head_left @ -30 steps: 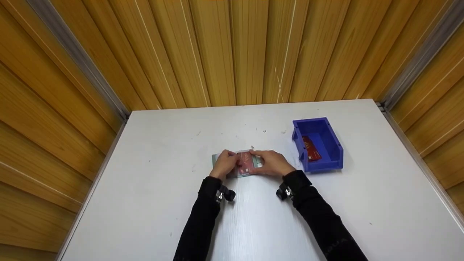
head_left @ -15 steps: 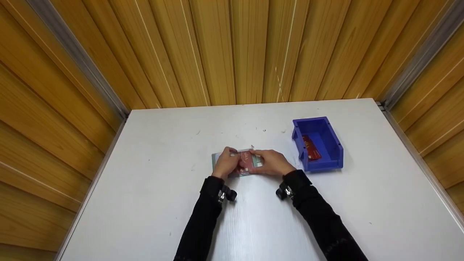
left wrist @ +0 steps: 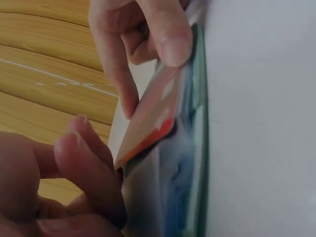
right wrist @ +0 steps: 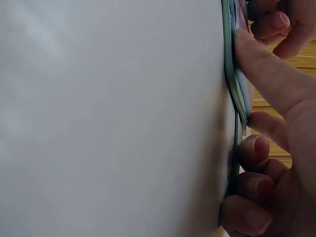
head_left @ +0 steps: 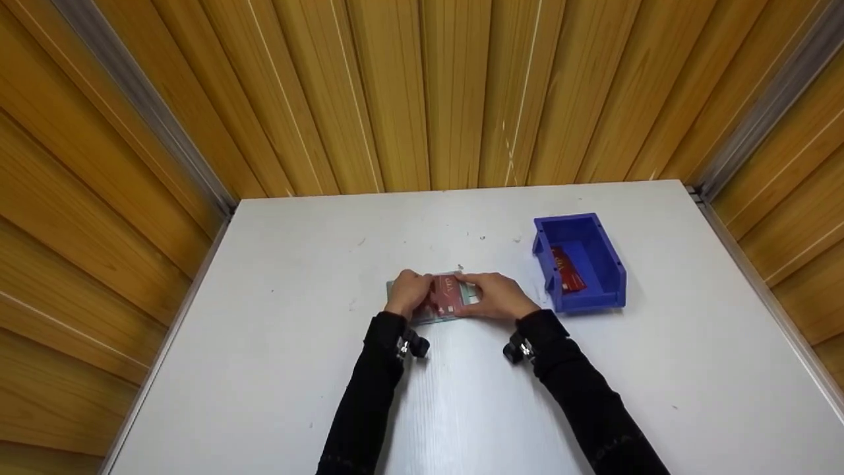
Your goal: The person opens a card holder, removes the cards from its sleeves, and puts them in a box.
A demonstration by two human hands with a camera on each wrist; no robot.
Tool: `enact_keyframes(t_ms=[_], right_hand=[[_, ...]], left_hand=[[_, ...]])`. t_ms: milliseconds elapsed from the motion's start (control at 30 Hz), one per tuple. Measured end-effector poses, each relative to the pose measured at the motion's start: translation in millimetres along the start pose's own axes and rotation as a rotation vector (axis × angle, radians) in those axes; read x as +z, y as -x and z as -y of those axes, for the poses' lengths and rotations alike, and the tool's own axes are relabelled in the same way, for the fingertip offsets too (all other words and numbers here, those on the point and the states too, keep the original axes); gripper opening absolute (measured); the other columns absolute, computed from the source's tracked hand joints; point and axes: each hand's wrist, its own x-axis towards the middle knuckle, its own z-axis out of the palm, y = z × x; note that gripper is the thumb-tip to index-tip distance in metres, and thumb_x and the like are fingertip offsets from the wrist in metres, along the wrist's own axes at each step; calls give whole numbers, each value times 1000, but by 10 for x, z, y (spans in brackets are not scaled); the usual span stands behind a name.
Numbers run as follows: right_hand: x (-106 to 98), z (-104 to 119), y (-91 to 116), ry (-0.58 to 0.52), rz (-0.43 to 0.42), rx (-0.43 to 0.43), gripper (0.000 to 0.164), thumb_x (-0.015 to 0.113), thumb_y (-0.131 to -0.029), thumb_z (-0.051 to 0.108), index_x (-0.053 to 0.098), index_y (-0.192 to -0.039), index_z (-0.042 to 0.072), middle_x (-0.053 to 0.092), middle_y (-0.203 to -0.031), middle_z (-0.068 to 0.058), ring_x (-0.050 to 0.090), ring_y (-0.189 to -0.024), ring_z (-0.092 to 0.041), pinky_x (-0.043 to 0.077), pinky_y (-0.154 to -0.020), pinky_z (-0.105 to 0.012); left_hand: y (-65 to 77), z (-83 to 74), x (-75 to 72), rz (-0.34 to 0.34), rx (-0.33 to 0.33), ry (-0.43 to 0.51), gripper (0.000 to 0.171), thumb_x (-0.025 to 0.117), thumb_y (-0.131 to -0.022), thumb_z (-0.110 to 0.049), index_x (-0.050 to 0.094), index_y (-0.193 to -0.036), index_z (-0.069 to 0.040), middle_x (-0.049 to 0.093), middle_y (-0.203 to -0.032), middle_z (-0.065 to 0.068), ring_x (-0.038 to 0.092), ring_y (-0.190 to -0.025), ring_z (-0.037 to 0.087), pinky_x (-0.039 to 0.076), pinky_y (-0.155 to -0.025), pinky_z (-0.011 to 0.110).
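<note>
The red card [head_left: 448,291] lies on the card holder [left wrist: 199,89], against the tabletop [head_left: 264,369]. The right grip [head_left: 496,295], at its three o'clock, pinches the holder; the left grip [head_left: 407,292], at nine, I cannot tell. Crooked pushing might bend the card.

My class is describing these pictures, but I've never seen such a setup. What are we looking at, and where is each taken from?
There is no machine: a person works with two bare hands. A head camera looks forward and down at the white table. A camera on each wrist gives the close-ups, turned sideways, so the tabletop looks upright.

On the table lie a green-edged holder and a blue bin with at least one red card inside.

The right hand grips the holder and another card, thumb at the near edge. The left hand is at that card's other end; whether it pinches anything is hard to tell, as is how far the card sits in a sleeve.
</note>
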Motion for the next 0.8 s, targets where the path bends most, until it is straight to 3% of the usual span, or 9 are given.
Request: enact_keyframes(t_ms=[167,267,567,800], right_hand=[[-17,6,12,10,5,4,82,85,-82,48,54,-151,17,62,-144,-18,62,-127,-35,49,-105,-51],[-11,7,10,3,14,7,83,85,-82,49,54,-152,17,62,-145,-17,63,-125,-33,50,-104,-50],[-16,-6,4,3,28,8,82,85,-83,48,52,-153,19,59,-148,-17,60,-130,-35,48,-107,-50],[-18,-13,1,-3,41,-9,83,84,-84,49,51,-153,18,57,-150,-16,59,-130,-34,47,-107,-51]], left_hand=[[41,10,-33,18,87,-249,29,62,-100,-25,75,-90,-1,61,-75,2,51,-64,15,38,-56,27],[54,35,-34,23,136,-323,27,64,-101,-24,75,-84,-6,59,-72,-1,50,-63,14,37,-57,27],[91,106,-130,4,108,-198,22,61,-103,-19,66,-85,-8,56,-65,-2,52,-63,14,38,-60,27],[164,115,-316,-57,75,-291,21,59,-104,-21,69,-96,-4,65,-86,7,60,-80,22,45,-68,31]])
